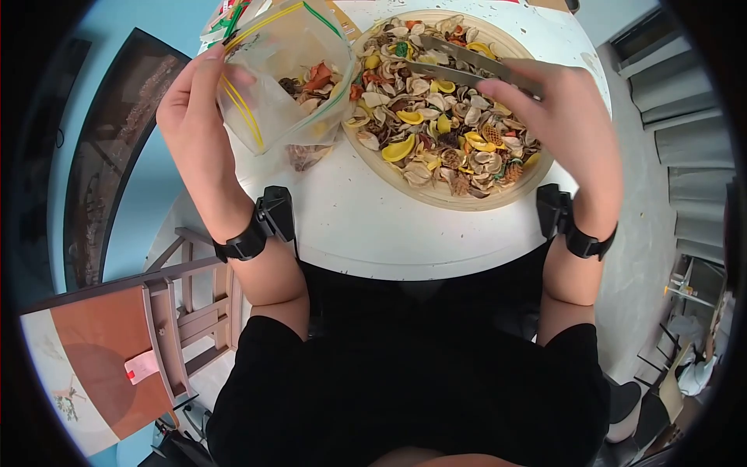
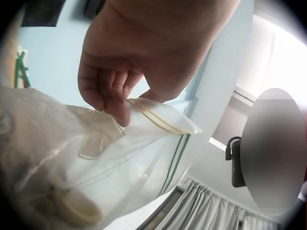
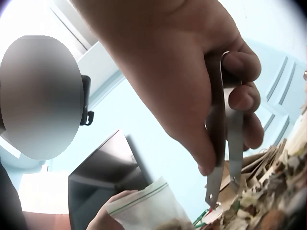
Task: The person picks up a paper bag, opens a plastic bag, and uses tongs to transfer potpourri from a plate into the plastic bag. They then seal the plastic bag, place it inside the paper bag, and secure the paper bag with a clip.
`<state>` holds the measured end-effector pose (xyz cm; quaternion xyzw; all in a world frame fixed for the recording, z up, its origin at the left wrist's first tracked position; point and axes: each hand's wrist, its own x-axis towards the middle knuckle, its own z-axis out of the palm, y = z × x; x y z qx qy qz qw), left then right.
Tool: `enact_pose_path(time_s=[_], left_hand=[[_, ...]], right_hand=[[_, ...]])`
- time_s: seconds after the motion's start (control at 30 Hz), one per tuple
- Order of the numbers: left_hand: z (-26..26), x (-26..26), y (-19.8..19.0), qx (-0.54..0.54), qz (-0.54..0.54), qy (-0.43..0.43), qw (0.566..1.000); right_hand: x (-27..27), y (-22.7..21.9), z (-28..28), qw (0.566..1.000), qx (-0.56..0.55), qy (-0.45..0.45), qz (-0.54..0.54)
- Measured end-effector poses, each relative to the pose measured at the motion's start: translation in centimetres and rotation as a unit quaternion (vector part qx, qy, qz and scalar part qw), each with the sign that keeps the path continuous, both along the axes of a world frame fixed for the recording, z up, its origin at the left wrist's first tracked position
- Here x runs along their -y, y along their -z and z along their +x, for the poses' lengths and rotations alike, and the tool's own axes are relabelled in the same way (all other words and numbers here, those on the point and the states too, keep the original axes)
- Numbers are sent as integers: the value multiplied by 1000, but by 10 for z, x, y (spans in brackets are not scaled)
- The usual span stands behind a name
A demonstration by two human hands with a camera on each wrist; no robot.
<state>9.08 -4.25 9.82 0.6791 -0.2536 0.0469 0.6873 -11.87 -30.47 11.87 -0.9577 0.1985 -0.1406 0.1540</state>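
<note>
Left hand (image 1: 198,128) pinches the zip bag (image 1: 292,74); right hand (image 1: 564,113) clamps metal tongs (image 1: 467,66) above dried petals (image 1: 459,117).

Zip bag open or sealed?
Open. The zip bag gapes at its mouth in the head view; the left hand pinches one edge and dried petals show inside.

Below the left hand (image 1: 194,117), a slatted brown chair (image 1: 163,311) stands by the bench (image 1: 373,241); a dark framed panel (image 1: 105,156) sits left of it. Grey curtains (image 1: 689,163) hang right of the right hand (image 1: 572,117).
</note>
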Motion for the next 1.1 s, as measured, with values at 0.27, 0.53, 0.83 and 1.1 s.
enact_pose_path(time_s=[0.27, 0.53, 0.83, 1.1], left_hand=[[0, 0, 0, -4, -6, 5, 1000], [2, 1, -1, -28, -20, 17, 999], [5, 0, -3, -66, -24, 31, 997], [7, -3, -2, -49, -6, 55, 997]], right_hand=[[-1, 4, 2, 998, -34, -53, 3], [41, 20, 92, 988, 66, -86, -108], [43, -4, 36, 996, -32, -25, -75], [66, 13, 12, 995, -72, 67, -28]])
